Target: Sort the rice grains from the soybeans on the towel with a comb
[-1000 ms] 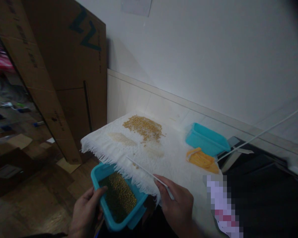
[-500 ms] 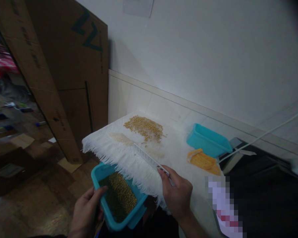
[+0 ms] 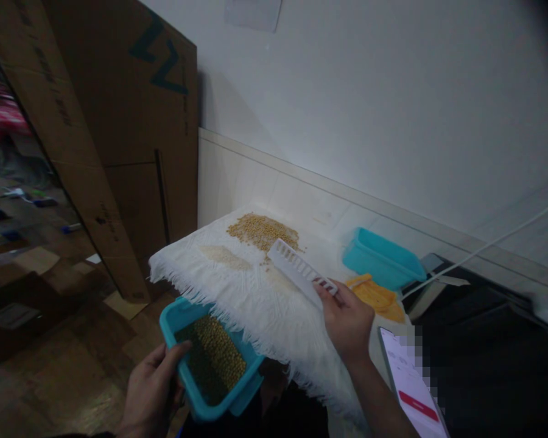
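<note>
My left hand [image 3: 153,389] grips the near left rim of a teal plastic tray [image 3: 173,319] partly filled with yellow-green beans [image 3: 214,362], held just below the fringed edge of a white cloth [image 3: 251,304]. My right hand [image 3: 347,322] is closed on a white slotted comb-like scraper [image 3: 296,271], raised above the cloth near the grain. On the cloth lie a pile of tan beans [image 3: 262,231] and two pale patches of rice [image 3: 223,257].
A second teal tray [image 3: 381,258] and an orange lid [image 3: 377,298] sit at the cloth's right side. A phone [image 3: 408,386] lies near my right forearm. Tall cardboard boxes [image 3: 119,121] stand at the left, a white wall behind, wooden floor below.
My right hand has lifted the scraper from the cloth's near edge and carried it up and rightward toward the bean pile. The left hand with the tray has shifted slightly left.
</note>
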`<state>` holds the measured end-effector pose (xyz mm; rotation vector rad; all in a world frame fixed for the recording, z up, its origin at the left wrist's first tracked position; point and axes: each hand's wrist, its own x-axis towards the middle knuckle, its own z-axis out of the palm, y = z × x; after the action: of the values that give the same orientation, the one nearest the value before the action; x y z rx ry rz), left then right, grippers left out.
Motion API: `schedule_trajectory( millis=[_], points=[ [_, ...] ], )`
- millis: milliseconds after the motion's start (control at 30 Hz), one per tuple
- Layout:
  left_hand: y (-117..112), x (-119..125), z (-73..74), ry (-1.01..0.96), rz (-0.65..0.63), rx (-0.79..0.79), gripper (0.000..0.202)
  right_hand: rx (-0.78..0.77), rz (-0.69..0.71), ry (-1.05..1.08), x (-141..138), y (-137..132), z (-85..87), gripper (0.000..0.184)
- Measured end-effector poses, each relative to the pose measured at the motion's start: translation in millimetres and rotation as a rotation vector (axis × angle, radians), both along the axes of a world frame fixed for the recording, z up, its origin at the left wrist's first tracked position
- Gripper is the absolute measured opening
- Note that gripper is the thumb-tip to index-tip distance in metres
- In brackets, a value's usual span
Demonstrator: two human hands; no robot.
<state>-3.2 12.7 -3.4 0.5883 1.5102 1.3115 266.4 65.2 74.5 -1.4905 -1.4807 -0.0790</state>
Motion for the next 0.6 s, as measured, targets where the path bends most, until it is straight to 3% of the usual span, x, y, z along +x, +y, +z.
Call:
schedule_trajectory(
  millis=[200, 600],
  points=[
    [1.3, -0.9, -2.8, -0.112, 0.008, -0.042, 0.029, -0.113, 0.096, 0.002, 4.5, 41.2, -0.8, 0.022],
    [0.5, -3.7, -5.2, -0.092, -0.008, -0.017, 0.032, -0.199, 0.208, 0.049, 2.5, 43.8, 5.9, 0.02]
  ],
)
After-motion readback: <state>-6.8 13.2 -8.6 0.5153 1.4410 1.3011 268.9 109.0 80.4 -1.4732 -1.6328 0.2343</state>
